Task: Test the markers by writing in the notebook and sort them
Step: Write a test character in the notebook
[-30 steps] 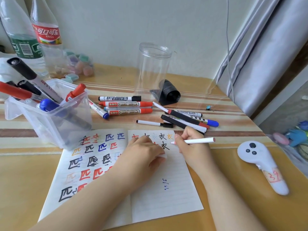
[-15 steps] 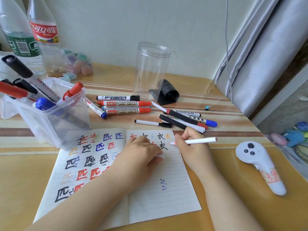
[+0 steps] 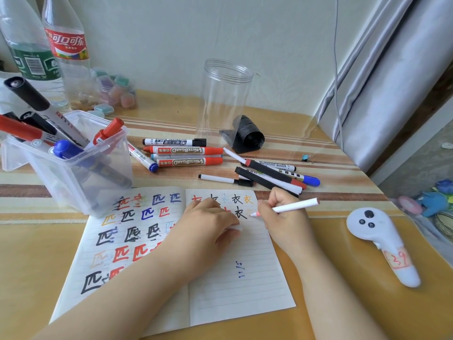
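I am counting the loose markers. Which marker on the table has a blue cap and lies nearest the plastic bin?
The short white marker with the blue cap just right of the plastic bin; the other blue-capped marker lies far right.

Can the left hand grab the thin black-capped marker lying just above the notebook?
Probably yes. The thin marker lies in the open just beyond the left hand, nothing between them. But that hand seems to hold a small white cap, so it isn't really free.
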A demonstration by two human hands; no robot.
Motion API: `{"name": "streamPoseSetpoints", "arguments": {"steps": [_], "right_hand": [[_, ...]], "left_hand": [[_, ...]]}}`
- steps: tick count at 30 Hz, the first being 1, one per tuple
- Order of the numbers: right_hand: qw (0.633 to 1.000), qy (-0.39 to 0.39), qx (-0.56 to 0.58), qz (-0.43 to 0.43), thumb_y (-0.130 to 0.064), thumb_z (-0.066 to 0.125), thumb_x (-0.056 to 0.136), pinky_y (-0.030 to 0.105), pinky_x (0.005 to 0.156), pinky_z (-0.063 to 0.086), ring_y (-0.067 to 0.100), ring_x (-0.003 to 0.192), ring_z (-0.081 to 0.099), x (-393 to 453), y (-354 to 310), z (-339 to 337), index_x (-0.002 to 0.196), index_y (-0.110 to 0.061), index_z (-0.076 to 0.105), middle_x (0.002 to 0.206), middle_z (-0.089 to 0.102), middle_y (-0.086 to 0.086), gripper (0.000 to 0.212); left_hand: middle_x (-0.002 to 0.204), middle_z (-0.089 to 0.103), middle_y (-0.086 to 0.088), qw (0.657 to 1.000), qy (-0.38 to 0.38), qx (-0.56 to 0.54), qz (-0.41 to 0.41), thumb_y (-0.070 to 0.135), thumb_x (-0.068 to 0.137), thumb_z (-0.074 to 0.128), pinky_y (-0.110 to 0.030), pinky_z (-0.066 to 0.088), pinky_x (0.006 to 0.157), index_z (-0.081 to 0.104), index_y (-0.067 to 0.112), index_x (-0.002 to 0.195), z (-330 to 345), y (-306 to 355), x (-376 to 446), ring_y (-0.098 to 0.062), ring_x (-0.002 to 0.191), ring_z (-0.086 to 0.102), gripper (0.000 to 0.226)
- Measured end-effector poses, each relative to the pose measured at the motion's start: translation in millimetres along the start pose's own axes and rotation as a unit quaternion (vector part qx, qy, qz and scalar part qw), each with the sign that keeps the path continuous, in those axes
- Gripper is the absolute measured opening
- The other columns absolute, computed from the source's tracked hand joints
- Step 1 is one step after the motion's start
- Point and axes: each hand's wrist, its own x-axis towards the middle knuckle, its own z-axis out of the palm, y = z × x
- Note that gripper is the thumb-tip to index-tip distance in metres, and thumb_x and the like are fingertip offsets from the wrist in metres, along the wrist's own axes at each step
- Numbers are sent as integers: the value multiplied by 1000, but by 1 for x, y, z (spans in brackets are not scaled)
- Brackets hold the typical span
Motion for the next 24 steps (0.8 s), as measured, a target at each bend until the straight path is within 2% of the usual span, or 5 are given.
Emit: {"name": "streamPoseSetpoints", "arguments": {"steps": [4, 10, 15, 19, 24], "right_hand": [[1000, 24, -1, -12, -8, 58, 89, 21, 47, 33, -3, 71, 68, 1, 0, -1, 64, -3, 34, 55, 42, 12, 35], [1000, 9, 5, 0, -8, 59, 88, 19, 45, 34, -2, 68, 68, 0, -1, 1, 60, -11, 34, 44, 43, -6, 38], [999, 43, -18, 0, 2, 55, 83, 14, 39, 26, 0, 58, 63, -2, -6, -3, 57, -13, 31, 58, 43, 24, 38], [996, 78, 31, -12, -4, 58, 87, 21, 44, 30, 17, 52, 47, -7, -10, -3, 60, -8, 35, 54, 44, 23, 35], [986, 26, 164, -23, -9, 56, 90, 22, 63, 41, 2, 51, 51, -16, -41, -15, 68, -5, 42, 46, 46, -3, 26]], "left_hand": [[64, 63, 12, 1000, 2, 3, 1, 34, 77, 41, -29, 43, 67, 66, 25, 76, -1, 1, 0, -7, 77, 41, 26], [64, 63, 12, 1000, 2, 8, 1, 35, 78, 42, -28, 41, 67, 66, 25, 76, -2, 1, 0, -8, 77, 41, 26], [66, 64, 13, 1000, -1, 4, 3, 34, 77, 43, -28, 44, 66, 66, 26, 77, -4, 3, 0, -7, 76, 43, 24], [77, 68, 9, 999, 5, -41, -15, 36, 80, 44, -26, 47, 68, 68, 21, 85, -11, 4, 0, -16, 76, 57, 29], [80, 68, 7, 990, 11, -93, -105, 30, 90, 53, -17, 41, 65, 67, 20, 89, -43, 15, 8, -7, 73, 56, 17]]}}
